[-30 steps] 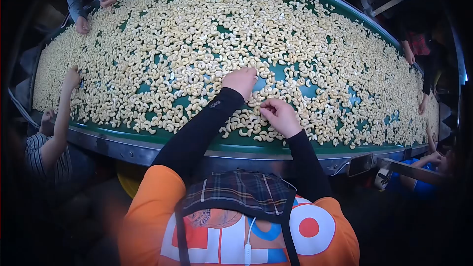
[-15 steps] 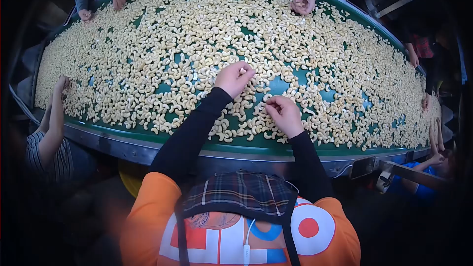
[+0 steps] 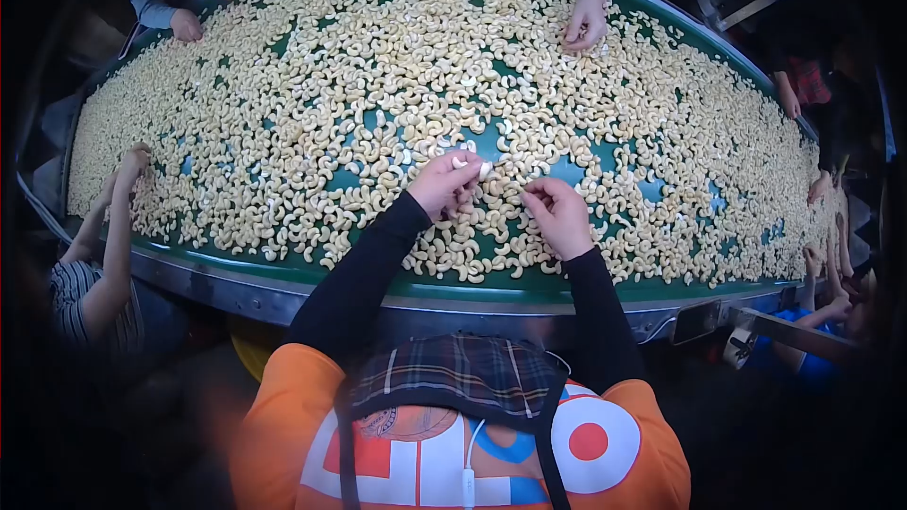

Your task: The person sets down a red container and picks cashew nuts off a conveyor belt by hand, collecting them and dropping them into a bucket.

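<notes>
A long green worktop with a metal rim curves across my feed, carrying a loose spread of cream-coloured, crescent-shaped cashews. At the left hand, I see one pale, curved cashew kernel pinched between thumb and finger, just above the spread. I judge it light, stiff and brittle, a little slick, best gripped gently across its middle. Both black-sleeved forearms reach forward; the right hand hovers beside, thumb near forefinger, and I cannot tell whether they meet.
</notes>
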Available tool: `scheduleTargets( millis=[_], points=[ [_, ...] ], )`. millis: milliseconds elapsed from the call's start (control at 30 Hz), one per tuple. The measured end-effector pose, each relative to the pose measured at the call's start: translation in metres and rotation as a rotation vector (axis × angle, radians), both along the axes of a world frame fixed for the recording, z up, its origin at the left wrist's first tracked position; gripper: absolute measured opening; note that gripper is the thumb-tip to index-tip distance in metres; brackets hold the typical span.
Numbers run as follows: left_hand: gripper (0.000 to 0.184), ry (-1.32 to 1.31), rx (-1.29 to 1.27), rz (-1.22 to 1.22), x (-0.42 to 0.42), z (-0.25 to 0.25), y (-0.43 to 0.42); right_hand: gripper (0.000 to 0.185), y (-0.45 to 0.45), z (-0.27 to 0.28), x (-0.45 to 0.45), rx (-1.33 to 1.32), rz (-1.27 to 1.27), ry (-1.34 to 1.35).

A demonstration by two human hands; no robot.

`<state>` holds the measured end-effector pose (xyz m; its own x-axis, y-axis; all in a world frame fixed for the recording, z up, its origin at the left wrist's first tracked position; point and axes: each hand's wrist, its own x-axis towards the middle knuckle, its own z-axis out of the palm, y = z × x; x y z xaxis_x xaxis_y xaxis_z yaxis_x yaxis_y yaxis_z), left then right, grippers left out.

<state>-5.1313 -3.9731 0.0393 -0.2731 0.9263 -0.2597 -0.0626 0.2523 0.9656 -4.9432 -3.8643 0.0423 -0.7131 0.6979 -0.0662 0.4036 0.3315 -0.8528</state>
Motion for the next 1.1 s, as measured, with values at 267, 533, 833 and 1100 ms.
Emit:
scheduleTargets(
  millis=[267,533,833,1100],
  points=[
    [0.029,-0.821,-0.100,0.046,-0.002,-0.009,-0.046,0.013,-0.002,0.002,-0.069,0.592,0.204,-0.114],
    [0.024,-0.944,-0.133,0.102,-0.019,-0.001,-0.079,0.014,0.015,-0.034,-0.121,0.588,0.000,-0.006],
    [0.020,-0.835,-0.164,0.147,-0.053,0.001,-0.119,0.015,-0.004,-0.013,-0.126,0.258,-0.046,0.012],
    [0.021,-0.843,-0.125,0.048,-0.075,-0.020,-0.145,0.016,-0.016,-0.010,-0.129,0.479,0.260,-0.139]
  ],
)
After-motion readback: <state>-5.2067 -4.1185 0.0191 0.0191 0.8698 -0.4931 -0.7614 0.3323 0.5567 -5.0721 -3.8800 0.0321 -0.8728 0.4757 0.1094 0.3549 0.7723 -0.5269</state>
